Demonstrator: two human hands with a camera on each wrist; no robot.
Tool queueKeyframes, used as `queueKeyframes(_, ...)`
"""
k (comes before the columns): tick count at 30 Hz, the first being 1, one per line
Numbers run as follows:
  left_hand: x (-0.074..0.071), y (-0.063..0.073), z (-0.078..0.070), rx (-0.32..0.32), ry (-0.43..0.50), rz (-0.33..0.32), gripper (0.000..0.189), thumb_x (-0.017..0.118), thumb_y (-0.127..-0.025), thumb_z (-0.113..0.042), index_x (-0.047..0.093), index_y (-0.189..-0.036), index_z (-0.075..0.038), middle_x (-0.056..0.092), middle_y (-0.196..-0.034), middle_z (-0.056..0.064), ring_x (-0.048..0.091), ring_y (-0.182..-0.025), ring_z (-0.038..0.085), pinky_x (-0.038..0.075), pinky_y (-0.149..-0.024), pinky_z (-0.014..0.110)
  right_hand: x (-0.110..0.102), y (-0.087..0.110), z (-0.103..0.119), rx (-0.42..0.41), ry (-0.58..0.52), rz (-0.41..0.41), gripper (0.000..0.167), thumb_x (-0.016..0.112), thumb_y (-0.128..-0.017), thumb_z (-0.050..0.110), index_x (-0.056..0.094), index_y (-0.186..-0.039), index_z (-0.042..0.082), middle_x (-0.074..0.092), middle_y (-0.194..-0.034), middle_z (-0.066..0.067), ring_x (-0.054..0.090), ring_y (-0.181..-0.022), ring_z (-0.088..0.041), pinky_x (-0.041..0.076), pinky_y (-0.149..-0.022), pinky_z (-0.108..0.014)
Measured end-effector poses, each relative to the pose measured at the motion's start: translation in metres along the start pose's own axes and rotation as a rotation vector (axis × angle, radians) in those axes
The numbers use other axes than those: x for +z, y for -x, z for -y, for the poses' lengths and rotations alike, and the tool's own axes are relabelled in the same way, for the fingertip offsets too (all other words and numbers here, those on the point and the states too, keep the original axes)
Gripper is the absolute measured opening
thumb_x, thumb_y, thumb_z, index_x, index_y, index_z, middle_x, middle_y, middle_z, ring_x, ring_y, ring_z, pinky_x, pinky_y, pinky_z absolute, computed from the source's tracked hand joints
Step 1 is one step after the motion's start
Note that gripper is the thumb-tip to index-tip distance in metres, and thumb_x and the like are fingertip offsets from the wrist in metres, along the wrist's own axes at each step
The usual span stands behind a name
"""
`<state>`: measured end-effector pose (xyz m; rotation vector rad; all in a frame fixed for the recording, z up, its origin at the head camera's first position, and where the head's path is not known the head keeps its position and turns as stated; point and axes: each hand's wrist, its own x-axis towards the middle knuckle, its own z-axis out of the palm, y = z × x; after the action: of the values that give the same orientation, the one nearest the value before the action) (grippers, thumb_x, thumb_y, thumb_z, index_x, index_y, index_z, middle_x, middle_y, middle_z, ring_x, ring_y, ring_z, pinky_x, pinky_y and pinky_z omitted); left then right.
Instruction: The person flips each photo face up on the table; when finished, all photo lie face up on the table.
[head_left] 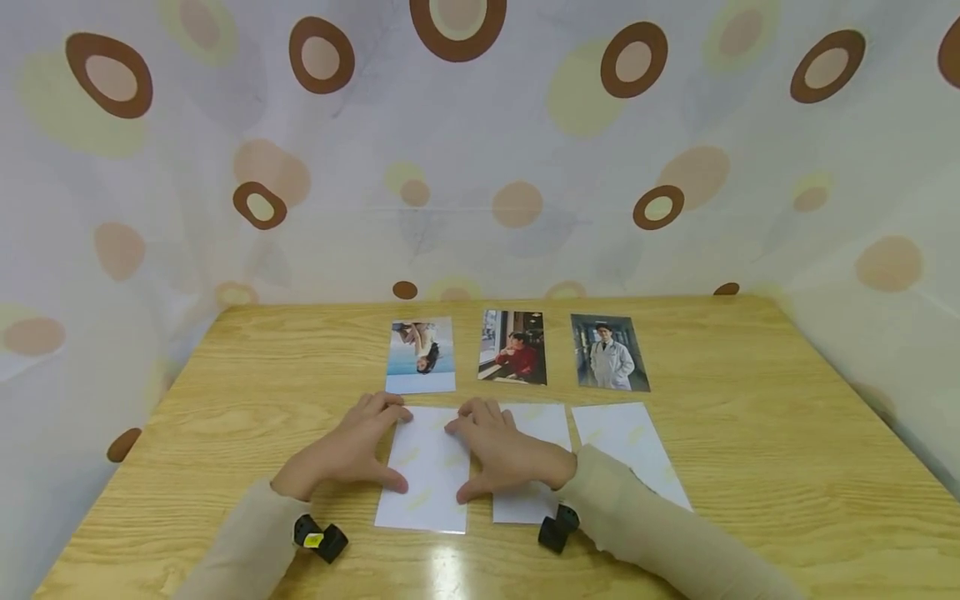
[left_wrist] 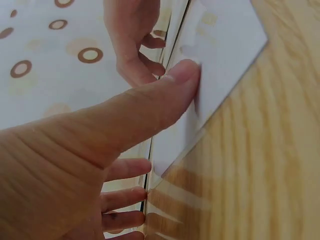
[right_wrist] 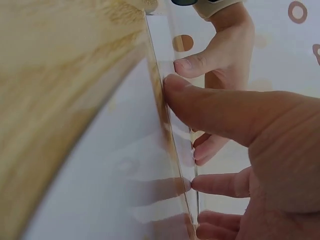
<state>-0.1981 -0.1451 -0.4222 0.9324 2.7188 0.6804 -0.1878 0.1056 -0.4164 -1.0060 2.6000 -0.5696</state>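
Note:
Three glossy white sheets lie in a row on the table. Both hands are at the left sheet (head_left: 429,467). My left hand (head_left: 347,446) touches its left side, thumb near the lower part and fingers at the upper left corner. Along the right side of that sheet rests my right hand (head_left: 510,450), its thumb and fingers spread apart. The right hand and wrist partly cover the middle sheet (head_left: 543,421). Beyond it lies the right sheet (head_left: 633,442), its lower part behind the sleeve. In the left wrist view, the left thumb (left_wrist: 165,95) lies over a white sheet (left_wrist: 230,55).
Behind the sheets lie three photos: an upside-down beach picture (head_left: 422,354), a person in red by a window (head_left: 513,347), and a person in a white coat (head_left: 611,352). A spotted cloth (head_left: 465,258) borders the wooden table (head_left: 765,433) at the back and sides.

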Motion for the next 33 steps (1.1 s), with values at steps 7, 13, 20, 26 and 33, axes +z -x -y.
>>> queueKeyframes(7, -0.003, 0.000, -0.006, 0.022, -0.039, 0.003, 0.090, 0.089, -0.063, -0.040, 0.049, -0.130, 0.004, 0.042, -0.138, 0.023, 0.038, -0.126, 0.040, 0.035, -0.103, 0.058, -0.003, 0.001, 0.003, -0.019, 0.008, -0.019, 0.075, 0.084, -0.073, 0.036, 0.049, -0.131, 0.006, 0.032, -0.144, -0.023, 0.029, -0.131, -0.038, 0.031, -0.100, -0.053)
queueKeyframes(13, -0.003, -0.003, -0.009, -0.025, -0.068, -0.022, 0.093, 0.091, -0.057, -0.043, 0.051, -0.127, 0.002, 0.051, -0.127, 0.015, 0.045, -0.118, 0.031, 0.041, -0.101, 0.048, -0.002, 0.001, 0.005, -0.022, 0.025, -0.029, 0.074, 0.085, -0.072, 0.037, 0.049, -0.130, 0.006, 0.035, -0.143, -0.022, 0.032, -0.130, -0.036, 0.032, -0.098, -0.052)
queueKeyframes(20, 0.003, -0.012, -0.003, -0.127, -0.003, -0.014, 0.118, 0.093, -0.048, -0.049, 0.040, -0.139, 0.003, 0.046, -0.132, 0.019, 0.043, -0.120, 0.031, 0.041, -0.104, 0.047, 0.001, 0.001, 0.003, -0.017, 0.035, -0.033, 0.078, 0.086, -0.070, 0.035, 0.049, -0.131, 0.006, 0.036, -0.142, -0.021, 0.033, -0.129, -0.036, 0.033, -0.097, -0.053)
queueKeyframes(26, 0.006, -0.016, -0.004, -0.196, 0.009, 0.021, 0.118, 0.095, -0.045, -0.046, 0.042, -0.139, 0.002, 0.044, -0.126, 0.017, 0.040, -0.113, 0.028, 0.042, -0.100, 0.044, 0.001, 0.002, 0.004, -0.011, 0.037, -0.024, 0.079, 0.086, -0.069, 0.035, 0.048, -0.132, 0.005, 0.036, -0.144, -0.021, 0.033, -0.130, -0.035, 0.032, -0.096, -0.052)
queueKeyframes(33, 0.003, -0.018, -0.001, -0.218, 0.037, 0.032, 0.111, 0.096, -0.043, -0.045, 0.046, -0.130, 0.003, 0.043, -0.120, 0.015, 0.037, -0.109, 0.027, 0.040, -0.097, 0.043, 0.001, 0.000, 0.004, -0.003, 0.043, -0.020, 0.081, 0.085, -0.070, 0.038, 0.047, -0.134, 0.006, 0.035, -0.147, -0.019, 0.033, -0.131, -0.034, 0.031, -0.096, -0.049)
